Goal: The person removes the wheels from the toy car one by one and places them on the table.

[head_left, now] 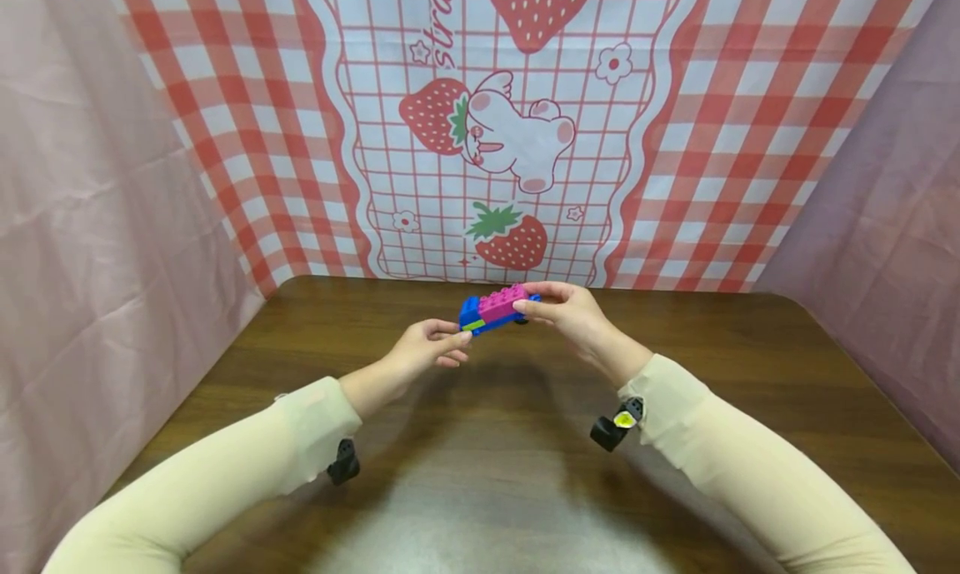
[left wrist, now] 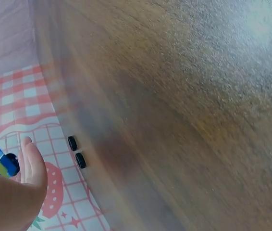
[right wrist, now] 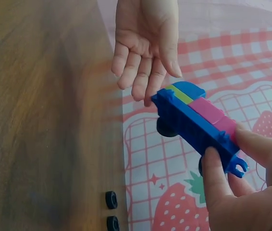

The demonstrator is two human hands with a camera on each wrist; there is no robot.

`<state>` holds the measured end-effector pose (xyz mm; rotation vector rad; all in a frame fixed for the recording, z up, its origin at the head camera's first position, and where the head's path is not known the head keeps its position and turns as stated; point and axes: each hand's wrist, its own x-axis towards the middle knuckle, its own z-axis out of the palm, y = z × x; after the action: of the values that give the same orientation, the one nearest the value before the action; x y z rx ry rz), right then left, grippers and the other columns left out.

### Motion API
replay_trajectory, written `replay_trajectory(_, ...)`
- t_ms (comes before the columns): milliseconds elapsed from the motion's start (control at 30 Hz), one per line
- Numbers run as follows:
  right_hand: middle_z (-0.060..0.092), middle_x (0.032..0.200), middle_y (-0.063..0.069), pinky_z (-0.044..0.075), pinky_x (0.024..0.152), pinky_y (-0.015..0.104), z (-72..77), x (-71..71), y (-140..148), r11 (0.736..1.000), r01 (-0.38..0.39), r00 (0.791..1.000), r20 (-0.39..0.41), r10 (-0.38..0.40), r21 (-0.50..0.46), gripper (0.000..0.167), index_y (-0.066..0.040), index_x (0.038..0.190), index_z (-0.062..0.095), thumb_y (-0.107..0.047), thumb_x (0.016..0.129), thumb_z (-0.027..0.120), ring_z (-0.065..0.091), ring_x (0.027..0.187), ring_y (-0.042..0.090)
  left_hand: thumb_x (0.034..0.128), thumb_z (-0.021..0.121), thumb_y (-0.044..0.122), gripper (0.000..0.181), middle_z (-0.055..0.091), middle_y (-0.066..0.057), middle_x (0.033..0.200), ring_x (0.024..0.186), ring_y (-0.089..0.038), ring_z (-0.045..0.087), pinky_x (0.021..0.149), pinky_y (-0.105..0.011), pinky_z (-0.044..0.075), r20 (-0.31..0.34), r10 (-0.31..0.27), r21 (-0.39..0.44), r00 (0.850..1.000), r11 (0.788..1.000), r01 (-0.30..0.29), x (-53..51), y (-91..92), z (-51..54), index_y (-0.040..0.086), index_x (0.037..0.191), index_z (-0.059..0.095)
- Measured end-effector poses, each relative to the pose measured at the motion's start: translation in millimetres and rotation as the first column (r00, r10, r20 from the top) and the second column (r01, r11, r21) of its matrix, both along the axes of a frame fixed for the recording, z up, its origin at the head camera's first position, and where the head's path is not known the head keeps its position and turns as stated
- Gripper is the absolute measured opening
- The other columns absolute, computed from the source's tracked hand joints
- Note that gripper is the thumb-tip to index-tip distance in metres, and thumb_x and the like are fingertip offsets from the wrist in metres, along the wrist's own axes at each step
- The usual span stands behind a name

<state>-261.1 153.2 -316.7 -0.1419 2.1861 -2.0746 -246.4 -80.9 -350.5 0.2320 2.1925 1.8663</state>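
A blue toy car [head_left: 471,314] with pink studded bricks [head_left: 502,303] on its back and a yellow-green stripe is held above the table's far side. My right hand [head_left: 573,316] pinches its rear end between thumb and fingers. Beside the front end is my left hand [head_left: 423,349]; in the right wrist view its fingers [right wrist: 132,67] are straight and loose, with fingertips close to the car. Whether they touch it, I cannot tell. Under the car a black wheel [right wrist: 166,127] shows. The left wrist view catches only part of the car [left wrist: 4,161].
Two loose black wheels [right wrist: 111,199] stand near the far edge of the brown wooden table [head_left: 480,474]. Behind it hangs a red-and-white checked cloth [head_left: 750,141] with strawberries. Pink curtains [head_left: 112,224] close off both sides.
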Motion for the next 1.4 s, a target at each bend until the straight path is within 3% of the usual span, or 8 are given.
replay_trajectory(233, 0.067, 0.100, -0.001, 0.055, 0.084, 0.022, -1.9, 2.1, -1.0, 0.998, 0.040, 0.999, -0.026, -0.041, -0.053, 0.052, 0.007, 0.133, 0.051, -0.007, 0.088, 0.070, 0.065, 0.080, 0.002, 0.0986, 0.057, 0.017, 0.046, 0.063, -0.032, 0.117, 0.090, -0.022, 0.072, 0.095, -0.045, 0.051, 0.007, 0.013, 0.092, 1.000, 0.996, -0.013, -0.8, 4.8, 4.8, -0.016, 0.129, 0.048)
replay_trajectory(400, 0.066, 0.090, -0.009, 0.051, 0.074, 0.018, -4.0, 7.3, -4.9, 0.999, 0.052, 0.996, -0.079, -0.052, -0.002, 0.050, 0.003, 0.130, 0.054, -0.006, 0.084, 0.073, 0.061, 0.080, 0.002, 0.0982, 0.058, 0.018, 0.053, 0.058, -0.034, 0.125, 0.105, -0.032, 0.067, 0.102, -0.046, 0.045, 0.049, 0.036, 0.140, 0.998, 0.989, -0.043, -1.4, 8.6, 9.3, -0.015, 0.136, 0.041)
replay_trajectory(533, 0.065, 0.094, -0.006, 0.050, 0.076, 0.020, -7.1, 10.6, -9.5, 1.000, 0.027, 0.995, -0.098, -0.025, 0.015, 0.045, 0.000, 0.122, 0.056, -0.003, 0.082, 0.075, 0.063, 0.083, 0.003, 0.0982, 0.057, 0.017, 0.055, 0.054, -0.036, 0.129, 0.098, -0.028, 0.070, 0.102, -0.045, 0.045, 0.064, 0.060, 0.188, 0.996, 0.980, -0.071, -1.5, 10.9, 8.7, -0.014, 0.138, 0.038)
replay_trajectory(633, 0.063, 0.101, -0.002, 0.051, 0.077, 0.020, -8.8, 13.6, -12.5, 1.000, 0.003, 0.994, -0.109, -0.001, 0.022, 0.042, -0.002, 0.117, 0.055, 0.000, 0.080, 0.075, 0.064, 0.086, 0.003, 0.0981, 0.057, 0.016, 0.050, 0.054, -0.036, 0.129, 0.086, -0.015, 0.069, 0.102, -0.045, 0.045, 0.060, 0.077, 0.227, 0.995, 0.970, -0.089, -2.3, 12.3, 8.4, -0.013, 0.136, 0.043)
replay_trajectory(900, 0.060, 0.106, 0.004, 0.050, 0.077, 0.021, -12.0, 21.3, -16.6, 0.997, -0.036, 0.989, -0.141, 0.046, 0.074, 0.044, -0.001, 0.115, 0.055, 0.000, 0.077, 0.078, 0.063, 0.085, 0.006, 0.0976, 0.058, 0.015, 0.045, 0.060, -0.031, 0.124, 0.087, -0.017, 0.069, 0.100, -0.044, 0.047, 0.065, 0.108, 0.261, 0.992, 0.958, -0.122, -3.7, 15.8, 9.9, -0.012, 0.133, 0.046)
replay_trajectory(1133, 0.063, 0.099, -0.001, 0.051, 0.078, 0.021, -18.9, 25.1, -21.5, 0.996, -0.088, 0.985, -0.147, 0.091, 0.030, 0.038, 0.003, 0.111, 0.057, 0.002, 0.079, 0.076, 0.065, 0.083, 0.006, 0.0986, 0.055, 0.010, 0.046, 0.058, -0.029, 0.124, 0.086, -0.016, 0.069, 0.101, -0.044, 0.047, 0.110, 0.098, 0.339, 0.989, 0.932, -0.130, -5.9, 17.6, 8.5, -0.011, 0.137, 0.039)
replay_trajectory(1267, 0.064, 0.101, 0.005, 0.057, 0.079, 0.029, -22.3, 26.1, -21.6, 0.993, -0.120, 0.986, -0.114, 0.118, -0.008, 0.036, 0.008, 0.114, 0.054, 0.001, 0.083, 0.072, 0.067, 0.081, 0.008, 0.0980, 0.054, 0.006, 0.050, 0.059, -0.023, 0.120, 0.083, -0.013, 0.068, 0.100, -0.042, 0.048, 0.137, 0.087, 0.361, 0.987, 0.923, -0.131, -6.0, 17.1, 8.8, -0.007, 0.142, 0.033)
replay_trajectory(1400, 0.056, 0.112, 0.013, 0.057, 0.083, 0.044, -23.9, 25.9, -20.5, 0.984, -0.169, 0.985, -0.046, 0.167, -0.049, 0.045, 0.010, 0.126, 0.048, -0.005, 0.088, 0.068, 0.067, 0.081, 0.015, 0.0979, 0.054, 0.006, 0.052, 0.064, -0.012, 0.104, 0.080, -0.012, 0.067, 0.096, -0.042, 0.052, 0.149, 0.074, 0.343, 0.986, 0.931, -0.122, -4.8, 15.3, 9.2, -0.003, 0.144, 0.033)
